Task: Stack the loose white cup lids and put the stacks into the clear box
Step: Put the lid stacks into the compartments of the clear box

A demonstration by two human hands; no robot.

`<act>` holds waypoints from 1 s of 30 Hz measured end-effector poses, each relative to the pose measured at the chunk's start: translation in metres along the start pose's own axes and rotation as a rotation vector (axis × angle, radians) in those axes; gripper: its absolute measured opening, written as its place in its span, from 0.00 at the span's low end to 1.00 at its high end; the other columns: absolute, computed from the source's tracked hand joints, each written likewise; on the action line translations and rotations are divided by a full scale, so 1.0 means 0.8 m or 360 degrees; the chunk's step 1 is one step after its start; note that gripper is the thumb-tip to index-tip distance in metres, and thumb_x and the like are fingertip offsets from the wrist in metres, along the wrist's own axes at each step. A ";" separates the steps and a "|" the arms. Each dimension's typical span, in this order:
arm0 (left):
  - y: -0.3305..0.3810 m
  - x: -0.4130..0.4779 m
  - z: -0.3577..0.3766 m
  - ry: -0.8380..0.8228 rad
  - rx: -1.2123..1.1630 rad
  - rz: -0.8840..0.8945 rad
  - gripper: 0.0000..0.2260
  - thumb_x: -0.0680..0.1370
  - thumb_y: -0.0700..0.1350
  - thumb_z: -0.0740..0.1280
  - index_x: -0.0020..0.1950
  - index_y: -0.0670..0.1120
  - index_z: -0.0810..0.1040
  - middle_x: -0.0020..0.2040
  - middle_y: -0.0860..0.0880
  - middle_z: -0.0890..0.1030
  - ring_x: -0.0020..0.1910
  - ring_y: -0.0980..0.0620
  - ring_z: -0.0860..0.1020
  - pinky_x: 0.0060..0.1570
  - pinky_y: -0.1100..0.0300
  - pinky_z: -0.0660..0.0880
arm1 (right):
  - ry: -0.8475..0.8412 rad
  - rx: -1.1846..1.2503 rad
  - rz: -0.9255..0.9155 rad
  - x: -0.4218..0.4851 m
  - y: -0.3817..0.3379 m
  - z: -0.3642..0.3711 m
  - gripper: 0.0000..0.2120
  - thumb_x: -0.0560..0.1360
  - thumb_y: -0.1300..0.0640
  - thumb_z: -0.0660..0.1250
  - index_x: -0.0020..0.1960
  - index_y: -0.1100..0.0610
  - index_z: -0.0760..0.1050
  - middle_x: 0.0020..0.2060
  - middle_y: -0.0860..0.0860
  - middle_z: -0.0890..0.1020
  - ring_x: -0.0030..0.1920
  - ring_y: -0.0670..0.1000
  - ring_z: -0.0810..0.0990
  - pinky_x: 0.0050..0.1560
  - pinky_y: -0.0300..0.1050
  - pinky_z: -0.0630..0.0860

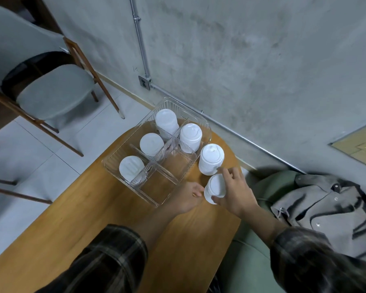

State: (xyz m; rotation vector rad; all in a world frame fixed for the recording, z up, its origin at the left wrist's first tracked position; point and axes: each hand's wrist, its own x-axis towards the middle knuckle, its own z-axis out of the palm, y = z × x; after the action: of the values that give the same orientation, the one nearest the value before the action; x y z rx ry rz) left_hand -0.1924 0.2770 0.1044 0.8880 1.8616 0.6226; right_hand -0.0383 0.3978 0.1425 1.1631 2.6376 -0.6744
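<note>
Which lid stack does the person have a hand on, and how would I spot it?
Find the wooden table and the clear box on it. Two white lid stacks are outside the box, beside its right wall. Yours is the nearer stack, the only one with the right hand curled round it; the other stack stands free.

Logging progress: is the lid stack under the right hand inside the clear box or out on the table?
Out: the lid stack stands on the table beside the clear box, right hand gripping it.

text: none legible | labels: none | brands: none | numbers: none | signs: none
</note>
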 end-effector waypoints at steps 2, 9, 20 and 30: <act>-0.004 0.002 0.006 -0.0012 -0.0006 -0.0056 0.15 0.78 0.42 0.72 0.65 0.47 0.81 0.56 0.49 0.85 0.46 0.59 0.80 0.50 0.62 0.78 | -0.0093 -0.0063 -0.0035 0.001 -0.003 0.005 0.44 0.66 0.42 0.79 0.76 0.47 0.62 0.65 0.50 0.63 0.68 0.56 0.65 0.59 0.55 0.78; -0.032 0.016 0.037 0.0041 0.0124 -0.0019 0.28 0.74 0.38 0.76 0.73 0.41 0.75 0.63 0.42 0.82 0.61 0.43 0.81 0.55 0.62 0.73 | -0.0237 -0.0209 -0.0099 0.014 -0.009 0.031 0.48 0.68 0.39 0.79 0.77 0.46 0.54 0.72 0.50 0.63 0.69 0.58 0.70 0.62 0.56 0.79; -0.043 0.046 0.081 0.0137 0.0267 0.0020 0.41 0.69 0.49 0.82 0.79 0.53 0.67 0.71 0.50 0.70 0.69 0.45 0.75 0.67 0.47 0.76 | -0.0122 -0.0139 -0.0199 0.018 0.014 0.058 0.48 0.66 0.40 0.82 0.77 0.49 0.61 0.72 0.53 0.68 0.68 0.57 0.74 0.60 0.54 0.82; -0.030 0.039 0.069 0.0229 0.0344 0.0103 0.35 0.68 0.50 0.82 0.73 0.53 0.74 0.65 0.52 0.73 0.62 0.49 0.79 0.58 0.51 0.79 | -0.0139 -0.0084 -0.0327 0.012 0.019 0.047 0.47 0.64 0.39 0.82 0.75 0.47 0.61 0.66 0.51 0.70 0.62 0.55 0.75 0.53 0.50 0.82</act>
State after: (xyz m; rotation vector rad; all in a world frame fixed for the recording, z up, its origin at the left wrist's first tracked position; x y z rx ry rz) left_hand -0.1586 0.2895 0.0473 1.0717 2.0646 0.5431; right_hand -0.0348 0.3952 0.1007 0.8364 2.7058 -0.6687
